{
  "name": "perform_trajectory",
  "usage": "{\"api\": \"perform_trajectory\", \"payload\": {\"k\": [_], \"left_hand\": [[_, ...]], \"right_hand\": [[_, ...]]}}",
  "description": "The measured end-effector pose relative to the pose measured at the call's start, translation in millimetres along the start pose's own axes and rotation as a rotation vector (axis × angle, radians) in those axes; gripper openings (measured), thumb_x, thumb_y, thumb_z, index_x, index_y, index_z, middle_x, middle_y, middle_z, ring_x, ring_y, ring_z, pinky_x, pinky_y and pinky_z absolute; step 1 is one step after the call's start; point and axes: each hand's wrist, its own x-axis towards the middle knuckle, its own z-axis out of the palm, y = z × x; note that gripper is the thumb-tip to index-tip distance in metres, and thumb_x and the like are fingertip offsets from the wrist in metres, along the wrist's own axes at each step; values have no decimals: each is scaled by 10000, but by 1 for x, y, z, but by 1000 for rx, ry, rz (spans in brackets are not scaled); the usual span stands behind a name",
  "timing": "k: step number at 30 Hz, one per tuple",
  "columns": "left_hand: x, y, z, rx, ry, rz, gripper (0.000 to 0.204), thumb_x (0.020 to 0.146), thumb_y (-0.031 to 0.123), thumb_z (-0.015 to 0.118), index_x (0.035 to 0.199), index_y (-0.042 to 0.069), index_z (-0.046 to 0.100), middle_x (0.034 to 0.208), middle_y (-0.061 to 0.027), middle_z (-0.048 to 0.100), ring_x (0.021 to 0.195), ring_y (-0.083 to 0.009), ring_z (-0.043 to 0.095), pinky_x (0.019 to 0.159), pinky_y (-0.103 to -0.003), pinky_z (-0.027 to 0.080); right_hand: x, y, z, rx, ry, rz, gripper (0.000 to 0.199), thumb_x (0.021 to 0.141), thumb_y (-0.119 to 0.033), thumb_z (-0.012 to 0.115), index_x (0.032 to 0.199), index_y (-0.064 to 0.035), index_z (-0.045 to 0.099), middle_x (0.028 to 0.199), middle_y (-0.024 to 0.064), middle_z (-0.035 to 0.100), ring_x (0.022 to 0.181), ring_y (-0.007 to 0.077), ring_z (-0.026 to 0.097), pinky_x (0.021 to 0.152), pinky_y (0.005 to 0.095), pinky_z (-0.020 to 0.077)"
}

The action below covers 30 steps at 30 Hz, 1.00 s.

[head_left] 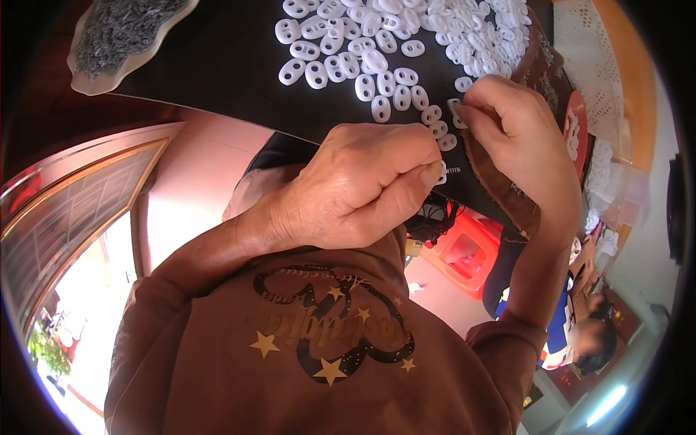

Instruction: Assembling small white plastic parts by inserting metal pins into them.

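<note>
left hand (pixel 355 185) pinching small spring (pixel 451 170) | tray (pixel 156 35): grey springs (pixel 119 29)

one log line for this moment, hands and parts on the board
left hand: pinching small metal spring | right hand: fingertips on white oval piece | black board: heap of white oval pieces | tray of grey parts: top left

The flat worktop (pixel 217 58) was black, strewn with small white oval plastic pieces (pixel 377 65), each pierced by two holes. A pale, cream-edged tray (pixel 94 76) held a heap of grey metal bits (pixel 119 25). The brown fabric sweatshirt (pixel 304 355) bore dark looping lettering and gold stars. A red plastic stool (pixel 464 250) showed below.
</note>
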Motion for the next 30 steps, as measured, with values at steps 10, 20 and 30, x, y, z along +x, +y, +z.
{"api": "perform_trajectory", "payload": {"k": [10, 20, 30], "left_hand": [[2, 4, -5, -28, -19, -51, 52, 870, 3, 525, 836, -35, 527, 657, -96, 472, 543, -230, 462, 510, -320, 374], [-1, 9, -5, -200, 83, -160, 115, 922, 61, 499, 854, -19, 546, 690, -33, 508, 599, -110, 451, 565, -249, 379], [6, 21, -2, -291, 45, -450, 183, 951, 172, 468, 888, 17, 543, 732, 16, 492, 643, -43, 382, 582, -193, 309]], "right_hand": [[40, -20, 15, -185, 265, -323, 186, 804, -52, 629, 985, -69, 587, 873, 73, 531, 738, 310, 568, 614, 383, 457], [16, -19, 5, 373, 130, -35, 86, 902, -79, 575, 879, 3, 567, 659, -32, 458, 621, 29, 437, 545, 202, 346], [-28, -25, 1, 830, 74, 32, 130, 904, -101, 542, 828, 4, 535, 726, -52, 444, 606, 8, 334, 532, 173, 235]]}}
